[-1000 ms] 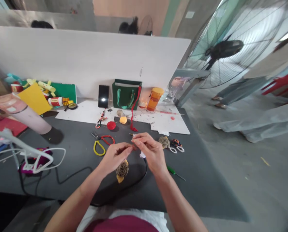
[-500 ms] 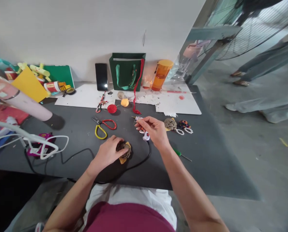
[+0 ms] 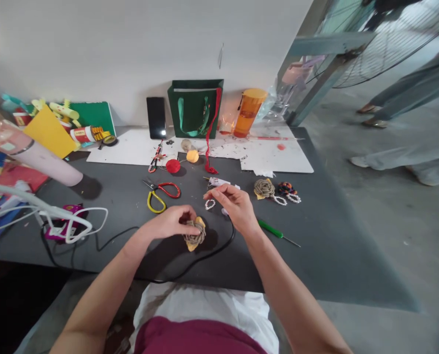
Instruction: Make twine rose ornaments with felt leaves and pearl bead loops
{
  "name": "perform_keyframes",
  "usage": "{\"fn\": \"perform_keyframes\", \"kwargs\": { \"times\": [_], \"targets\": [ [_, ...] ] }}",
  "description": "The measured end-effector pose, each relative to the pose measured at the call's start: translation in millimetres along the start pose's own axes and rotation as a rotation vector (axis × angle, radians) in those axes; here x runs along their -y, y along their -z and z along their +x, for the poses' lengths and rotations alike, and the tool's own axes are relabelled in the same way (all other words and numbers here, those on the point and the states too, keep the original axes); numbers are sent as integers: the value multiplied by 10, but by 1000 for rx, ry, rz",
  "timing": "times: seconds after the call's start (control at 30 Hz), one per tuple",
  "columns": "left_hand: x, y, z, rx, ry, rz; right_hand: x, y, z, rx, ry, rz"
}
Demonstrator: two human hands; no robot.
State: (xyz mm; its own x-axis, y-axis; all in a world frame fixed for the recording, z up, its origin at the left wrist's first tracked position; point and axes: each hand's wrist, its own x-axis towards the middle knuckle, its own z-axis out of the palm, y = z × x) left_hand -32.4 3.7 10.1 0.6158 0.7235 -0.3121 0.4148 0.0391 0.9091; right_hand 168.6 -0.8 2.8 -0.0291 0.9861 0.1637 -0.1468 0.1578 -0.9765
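Observation:
My left hand (image 3: pixel 173 222) grips a grey-brown coiled flower (image 3: pixel 196 233) with yellow leaf pieces, above the dark table. To its right, my right hand (image 3: pixel 234 204) is pinched, with a small white bead loop (image 3: pixel 210 204) hanging under its fingertips. What the fingertips themselves hold is too small to tell. Just behind that hand lies a white tool (image 3: pixel 218 182) with a thin metal tip, partly covered by the fingers. Red and yellow handled scissors (image 3: pixel 163 191) lie left of it. A green-handled tool (image 3: pixel 273 229) rests by my right wrist.
Two more flowers, one grey-brown (image 3: pixel 264 188) and one dark multicoloured (image 3: pixel 286 189), lie at the right. A black cable (image 3: pixel 208 252) crosses the front. Behind stand a green bag (image 3: pixel 195 110), phone (image 3: pixel 156 118) and orange bottle (image 3: pixel 248 114). A pink tumbler (image 3: pixel 45 158) is left.
My left hand has lifted and turned the flower slightly to the right. My right hand has come off the white tool, and a bead loop now shows below its fingers.

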Motion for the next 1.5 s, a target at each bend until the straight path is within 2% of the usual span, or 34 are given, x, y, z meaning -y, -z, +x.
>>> {"fn": "perform_keyframes", "kwargs": {
  "times": [0.07,0.17,0.33,0.53,0.77,0.87,0.93,1.0,1.07,1.1,1.2,1.3,1.4,1.5],
  "targets": [
    [-12,149,79,25,16,-274,-9,-20,1,7,-43,58],
    [-13,294,186,-11,53,-488,-42,-59,-20,6,-101,110],
    [65,263,215,-76,47,-668,-78,-136,-95,-35,-203,35],
    [118,217,170,-179,1,-527,-100,-201,-129,-56,-259,-23],
    [170,175,168,-56,9,93,-120,-210,-144,-74,-258,-17],
    [147,170,157,-71,-3,166,-135,-214,-151,-76,-274,16],
    [123,183,152,-152,-40,165,-149,-217,-158,-74,-283,15],
    [92,197,149,-300,-86,136,-162,-219,-165,-73,-255,-5],
    [57,192,146,-408,-117,35,-171,-219,-173,-80,-189,-42],
    [38,176,145,-421,-118,-46,-173,-218,-176,-85,-150,-66],
    [-12,69,149,-322,-82,-299,-163,-212,-182,-98,-43,-168],
    [-30,-79,170,-208,-48,-457,-136,-202,-182,-64,43,-237],
    [-18,-168,200,-170,-48,-558,-109,-194,-182,-30,47,-201],
    [-10,-165,215,-140,-53,-565,-92,-192,-182,-19,34,-168]
  ]
}}
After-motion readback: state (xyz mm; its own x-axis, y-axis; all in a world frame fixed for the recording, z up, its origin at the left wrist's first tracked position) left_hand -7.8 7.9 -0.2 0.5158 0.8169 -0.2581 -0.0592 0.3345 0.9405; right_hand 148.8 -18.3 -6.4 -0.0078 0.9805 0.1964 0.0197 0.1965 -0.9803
